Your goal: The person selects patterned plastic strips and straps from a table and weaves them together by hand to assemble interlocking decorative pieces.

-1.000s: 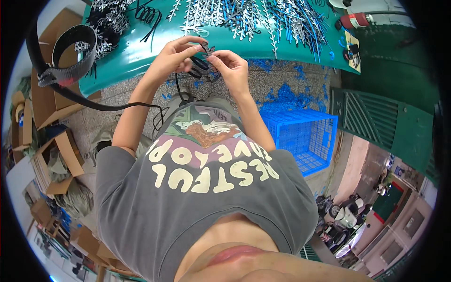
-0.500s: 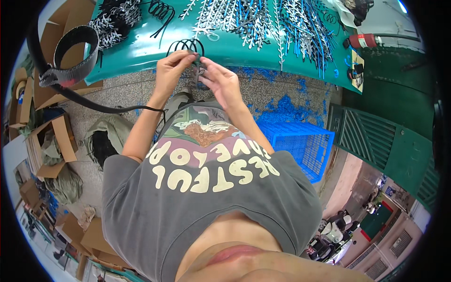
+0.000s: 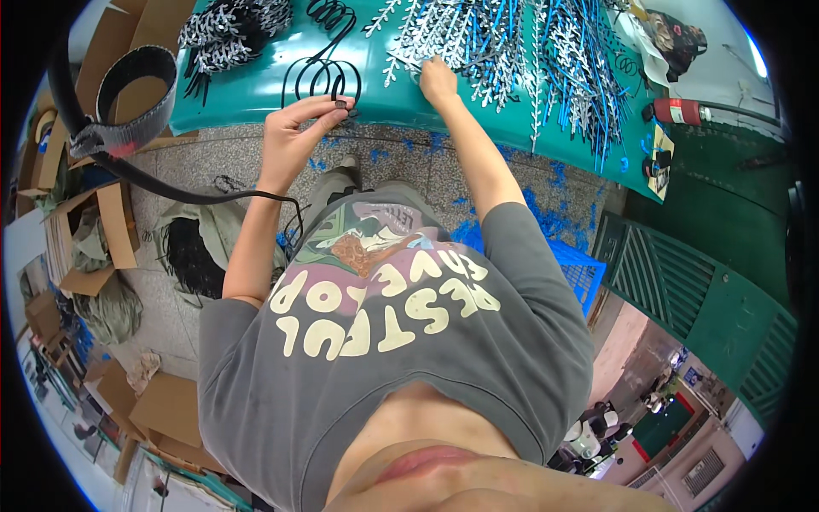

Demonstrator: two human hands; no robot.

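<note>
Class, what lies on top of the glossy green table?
On the glossy green table lie a black-and-silver leafy bundle, coiled black cord, silver leafy strips and thin blue strips, among other things. Whatever lies beneath these piles or the right hand is hidden.

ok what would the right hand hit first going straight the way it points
Most likely the silver leafy strips just beyond the right hand on the green table; it may be touching them, depth is unclear.

Through my remote camera I counted one left hand (image 3: 294,141), one right hand (image 3: 439,83), two black coils (image 3: 333,84), one green-covered table (image 3: 392,98), one blue plastic crate (image 3: 583,271) and one red fire extinguisher (image 3: 678,111); the silver-leafed sprays (image 3: 503,51) overlapped too much for counting.
</note>
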